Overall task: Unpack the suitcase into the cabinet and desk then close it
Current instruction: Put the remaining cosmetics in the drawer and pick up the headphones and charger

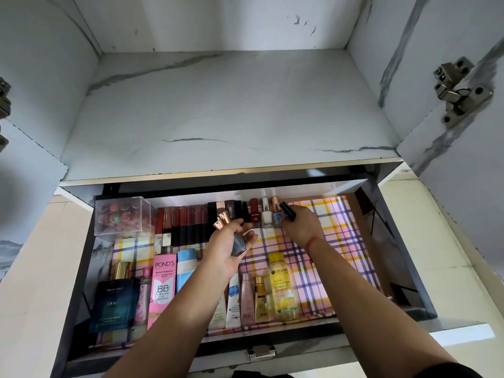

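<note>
The right hand [302,227] pinches 1 black-capped bottle [288,211] at the back of the drawer [346,255]. It could knock over the standing bottles [260,214]. The left hand [225,251] grips spare bottles [239,245] that might slip.

The left hand [230,249] is wrapping round its nail polish bottles [238,245], so their count is not showing: rose-gold caps are poking out above and one grey-blue body below. The right hand [302,226] is hiding the body of the black-capped thing [287,211] it is pinching, and part of a blue bottle [278,216] beneath. The left forearm [191,309] is covering the white tubes [233,293] and the pink box's [163,285] lower corner. The clear box [122,216] is blurring its small round contents. The picture's left edge is cutting off a hinge [3,99], and the bottom edge a dark sleeve [450,372].
</note>
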